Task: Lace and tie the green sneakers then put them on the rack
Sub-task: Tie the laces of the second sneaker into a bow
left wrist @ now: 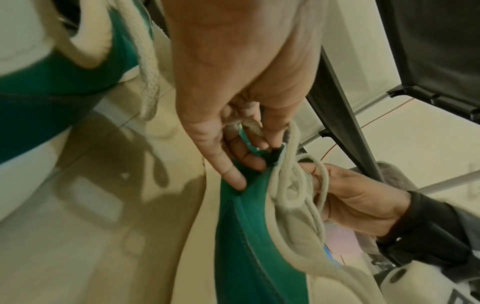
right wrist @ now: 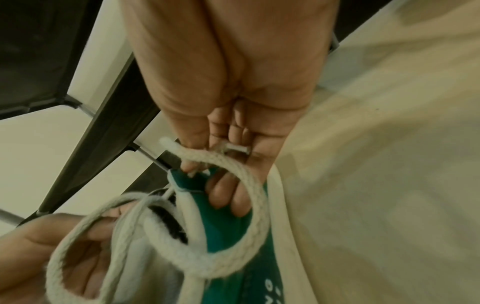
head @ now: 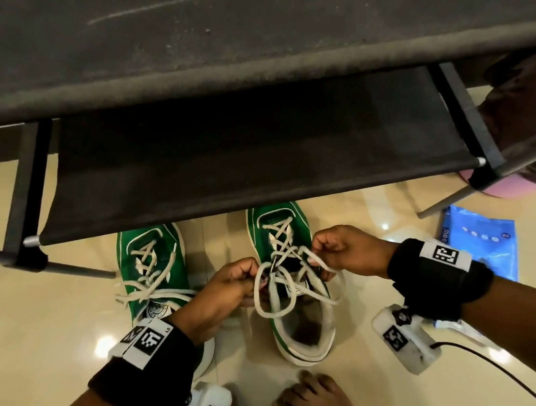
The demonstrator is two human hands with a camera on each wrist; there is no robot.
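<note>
rack shelf [head: 234, 137] overhangs sneakers' toes (low clearance), open floor [head: 22, 324] left

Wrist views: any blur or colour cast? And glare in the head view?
Head view: sharp, with small ceiling-light glare spots on the glossy floor, wide-angle bending of the rack. Left wrist view: greenish cast, near sneaker heel soft, left hand fairly clear. Right wrist view: dim, same cast, floor smeared, lace loop readable.

Both hands meet at frame centre: left hand [head: 231, 286] and right hand [head: 345, 249] with fingers curled, each pinching cord, black bands on both wrists
</note>
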